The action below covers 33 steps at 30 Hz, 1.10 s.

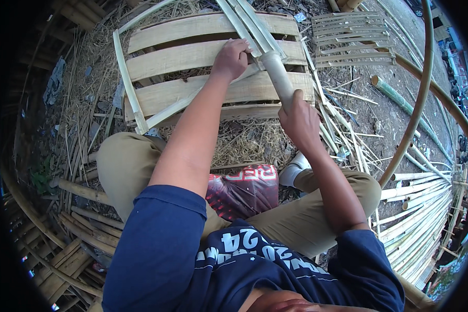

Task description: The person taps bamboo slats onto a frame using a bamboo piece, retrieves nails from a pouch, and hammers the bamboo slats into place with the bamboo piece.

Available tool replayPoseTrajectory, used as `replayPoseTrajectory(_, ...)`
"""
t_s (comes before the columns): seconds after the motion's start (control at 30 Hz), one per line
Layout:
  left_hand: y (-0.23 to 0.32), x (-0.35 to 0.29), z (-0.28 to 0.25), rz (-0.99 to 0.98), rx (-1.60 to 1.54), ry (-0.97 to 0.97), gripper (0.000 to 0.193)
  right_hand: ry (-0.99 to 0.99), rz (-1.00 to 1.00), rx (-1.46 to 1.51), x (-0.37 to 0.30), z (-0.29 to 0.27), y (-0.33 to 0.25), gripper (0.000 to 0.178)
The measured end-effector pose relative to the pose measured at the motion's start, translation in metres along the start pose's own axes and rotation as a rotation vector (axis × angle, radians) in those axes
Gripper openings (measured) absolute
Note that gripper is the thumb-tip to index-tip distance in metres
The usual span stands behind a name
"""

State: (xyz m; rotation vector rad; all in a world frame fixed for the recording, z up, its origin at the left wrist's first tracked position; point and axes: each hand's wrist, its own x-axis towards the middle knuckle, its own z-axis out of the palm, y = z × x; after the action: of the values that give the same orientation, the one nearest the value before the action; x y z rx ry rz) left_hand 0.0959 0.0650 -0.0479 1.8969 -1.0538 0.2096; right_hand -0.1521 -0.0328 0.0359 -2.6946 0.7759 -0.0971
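In front of me stands a low slatted wooden table. Long split bamboo strips lie across its far side and run out past the top edge of view. My left hand is closed at the near end of these strips, its fingers curled on a bamboo strip; the fingertips are partly hidden. A thick, pale bamboo tube is gripped at its near end by my right hand. Its far end lies over the strips, just right of my left hand. Thin pale strips bent into a frame rest along the table's left side.
A small bamboo slat rack lies on the ground at the upper right. Beside it are a green bamboo pole and a curved pole. Split bamboo poles are piled at right. More poles lie at left.
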Motion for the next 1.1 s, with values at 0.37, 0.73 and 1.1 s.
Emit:
replayPoseTrajectory(0.37,-0.005,0.007,-0.003,-0.021,0.006,0.017,0.033,-0.019,-0.016,0.078,0.002,-0.002,-0.006,0.051)
replayPoseTrajectory(0.73,-0.014,0.005,-0.002,0.014,0.042,0.022,0.03,0.09,-0.076,0.112,-0.001,0.004,-0.002,0.04)
replayPoseTrajectory(1.1,-0.014,0.005,-0.001,-0.007,0.016,0.022,0.032,0.183,0.019,0.07,0.006,-0.011,-0.011,0.037)
